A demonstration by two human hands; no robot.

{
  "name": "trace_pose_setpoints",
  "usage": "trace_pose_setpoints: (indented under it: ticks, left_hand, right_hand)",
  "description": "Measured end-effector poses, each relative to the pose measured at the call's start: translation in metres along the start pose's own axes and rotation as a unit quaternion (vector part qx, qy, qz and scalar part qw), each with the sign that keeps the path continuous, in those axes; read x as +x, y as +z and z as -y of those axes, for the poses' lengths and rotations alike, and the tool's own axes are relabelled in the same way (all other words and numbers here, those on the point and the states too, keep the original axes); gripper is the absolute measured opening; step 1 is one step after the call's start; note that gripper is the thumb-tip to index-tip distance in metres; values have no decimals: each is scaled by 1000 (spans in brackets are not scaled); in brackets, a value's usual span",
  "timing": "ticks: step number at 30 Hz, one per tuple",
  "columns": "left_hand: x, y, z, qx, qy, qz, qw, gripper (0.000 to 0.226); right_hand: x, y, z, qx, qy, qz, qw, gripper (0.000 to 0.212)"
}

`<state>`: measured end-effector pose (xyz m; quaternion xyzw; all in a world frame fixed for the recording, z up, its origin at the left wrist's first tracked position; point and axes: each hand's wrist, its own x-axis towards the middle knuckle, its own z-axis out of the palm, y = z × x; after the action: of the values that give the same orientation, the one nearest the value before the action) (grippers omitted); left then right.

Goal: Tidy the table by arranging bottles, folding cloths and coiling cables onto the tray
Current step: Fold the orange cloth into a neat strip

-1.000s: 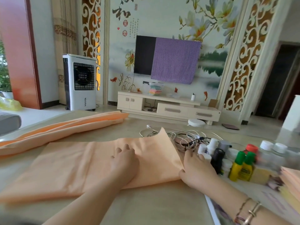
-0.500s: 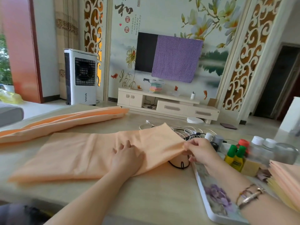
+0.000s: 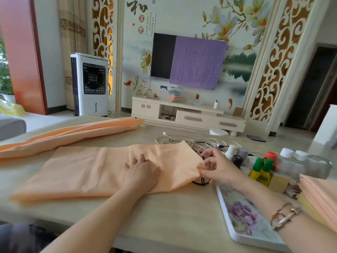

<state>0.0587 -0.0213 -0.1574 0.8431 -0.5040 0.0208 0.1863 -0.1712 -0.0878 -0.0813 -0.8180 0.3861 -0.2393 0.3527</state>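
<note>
A peach cloth [image 3: 87,168] lies spread across the table in front of me. My left hand [image 3: 141,173] presses flat on its right part, fingers apart. My right hand [image 3: 219,166] pinches the cloth's right corner between thumb and fingers, slightly lifted. A tangle of white and black cables [image 3: 198,143] lies behind the corner, with a black loop [image 3: 200,181] under it. The floral tray [image 3: 242,216] at the right holds several bottles [image 3: 262,168] and a stack of folded peach cloths [image 3: 321,196].
A second peach cloth [image 3: 73,134], loosely bunched, stretches along the table's far left. The table's front edge [image 3: 164,241] runs just below my forearms. Behind the table are a TV stand and a white air cooler on the floor.
My right hand went from lying flat on the cloth's right edge to pinching its corner and raising it. The left hand stayed pressed on the cloth. The camera tilted down a little.
</note>
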Motion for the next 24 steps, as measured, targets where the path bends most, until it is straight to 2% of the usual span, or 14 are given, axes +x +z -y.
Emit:
trace_pose_setpoints:
  ticks: [5,9,12,15,17,19,20,22,24]
  left_hand:
    - [0,1,1,-1,2,-2,1000,55]
    - [2,2,0,8,0,-8,1000,55]
    - [1,1,0,11,-5,-7,1000,55]
    - [4,-2,0,-7,-8,8,1000,49]
    - [6,-11,4,-100,-16,21,995,41]
    - [7,-24,11,-225,-6,21,974,29]
    - [4,-31,17,-250,19,10,968,24]
    - [-7,-46,34,-226,89,-2,970,16]
    - [-24,-58,56,-158,155,26,975,14]
  right_hand:
    - [4,8,-9,-100,-54,-79,990,26]
    - [2,-3,-8,-178,-55,-131,974,33]
    - [-4,-11,-4,-206,-52,-161,964,30]
    - [-8,-7,4,-223,-90,-170,956,28]
    - [-9,3,12,-243,-133,-112,954,29]
    - [-8,18,16,-305,-159,-4,939,32]
    - [-9,27,17,-333,-164,45,927,37]
    - [-10,45,20,-370,-178,96,907,45]
    - [-10,61,22,-403,-212,92,886,47]
